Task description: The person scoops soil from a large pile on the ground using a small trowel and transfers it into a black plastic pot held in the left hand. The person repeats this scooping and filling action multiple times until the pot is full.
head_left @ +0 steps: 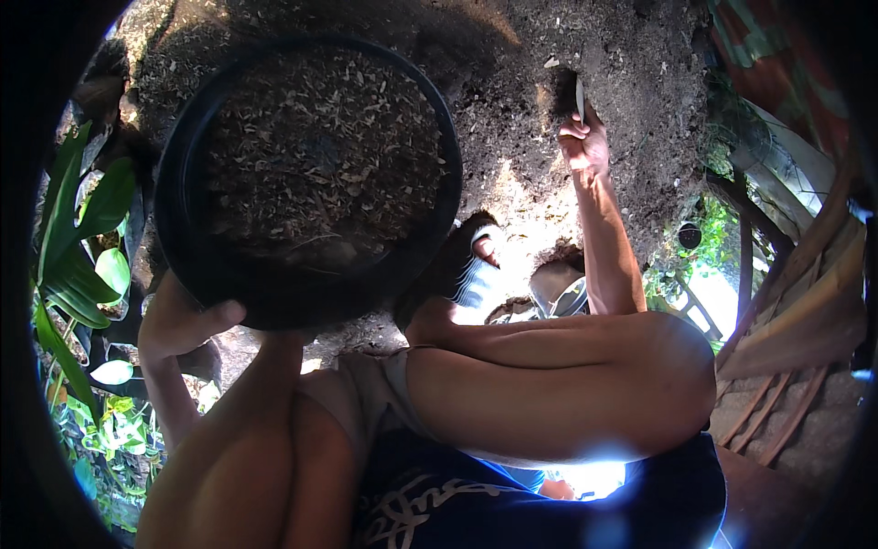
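Two bare hands are at work: the left hand (187, 322) sets its thumb against the near-left edge of a round black tub (167, 201) before the person's left leg, its other fingers hidden, their grip impossible to tell, while the right hand (588, 151) closes its fingers round a slim pale tool (580, 99) at a hollow in the soil (640, 174). Loaded with loose dry litter (320, 156), the tub looks heavy but stiff, best gripped at opposite rims; the tool seems light, rigid.
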### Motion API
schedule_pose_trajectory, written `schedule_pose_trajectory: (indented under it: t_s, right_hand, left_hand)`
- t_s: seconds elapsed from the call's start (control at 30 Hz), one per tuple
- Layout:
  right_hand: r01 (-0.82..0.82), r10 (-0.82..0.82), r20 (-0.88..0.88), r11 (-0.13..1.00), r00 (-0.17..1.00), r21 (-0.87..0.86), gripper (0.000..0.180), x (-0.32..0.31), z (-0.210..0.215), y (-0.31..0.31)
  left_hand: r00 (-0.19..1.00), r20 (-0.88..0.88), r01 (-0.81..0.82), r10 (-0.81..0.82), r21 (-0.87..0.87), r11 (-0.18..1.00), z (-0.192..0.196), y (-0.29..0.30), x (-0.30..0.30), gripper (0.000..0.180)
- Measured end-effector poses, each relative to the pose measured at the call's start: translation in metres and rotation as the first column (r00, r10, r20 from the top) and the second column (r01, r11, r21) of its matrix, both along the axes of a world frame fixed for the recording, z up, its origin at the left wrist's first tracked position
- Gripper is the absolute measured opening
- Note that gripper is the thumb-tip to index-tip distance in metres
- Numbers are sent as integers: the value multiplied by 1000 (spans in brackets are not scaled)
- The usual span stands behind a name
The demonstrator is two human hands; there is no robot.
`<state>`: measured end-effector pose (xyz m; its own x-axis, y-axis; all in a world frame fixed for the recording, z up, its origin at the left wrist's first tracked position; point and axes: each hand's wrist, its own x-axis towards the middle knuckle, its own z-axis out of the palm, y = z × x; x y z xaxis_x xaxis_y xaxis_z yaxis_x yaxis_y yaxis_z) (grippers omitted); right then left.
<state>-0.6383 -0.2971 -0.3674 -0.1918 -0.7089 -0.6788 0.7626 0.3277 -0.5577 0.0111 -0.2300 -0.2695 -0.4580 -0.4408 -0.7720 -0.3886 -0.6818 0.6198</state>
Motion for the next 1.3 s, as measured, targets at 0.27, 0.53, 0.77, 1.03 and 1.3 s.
schedule_pose_trajectory:
  t_s: [0.27, 0.53, 0.77, 1.03, 1.3]
  right_hand:
    - [57, -57, -67, 998, 996, -3, 17, 8, 12, 5]
    - [-56, 55, -403, 998, 914, 9, 24, -20, 81, -37]
    - [-206, 371, -337, 875, 865, 438, 33, 8, 72, -21]
    - [-100, 175, -199, 936, 964, 338, 31, 7, 35, -39]
    - [97, -36, -278, 973, 960, 208, 37, 34, 24, -23]
  left_hand:
    - [993, -96, -63, 64, 16, 998, 2, -7, -6, 106]
    - [992, -110, -64, 67, 31, 997, 2, -10, -9, 101]
    - [995, -75, -69, 71, 33, 997, 8, -11, -13, 91]
    - [998, -61, -30, 30, -2, 1000, 11, -15, -16, 90]
    - [998, -47, -38, 40, 35, 999, 15, -14, -18, 87]
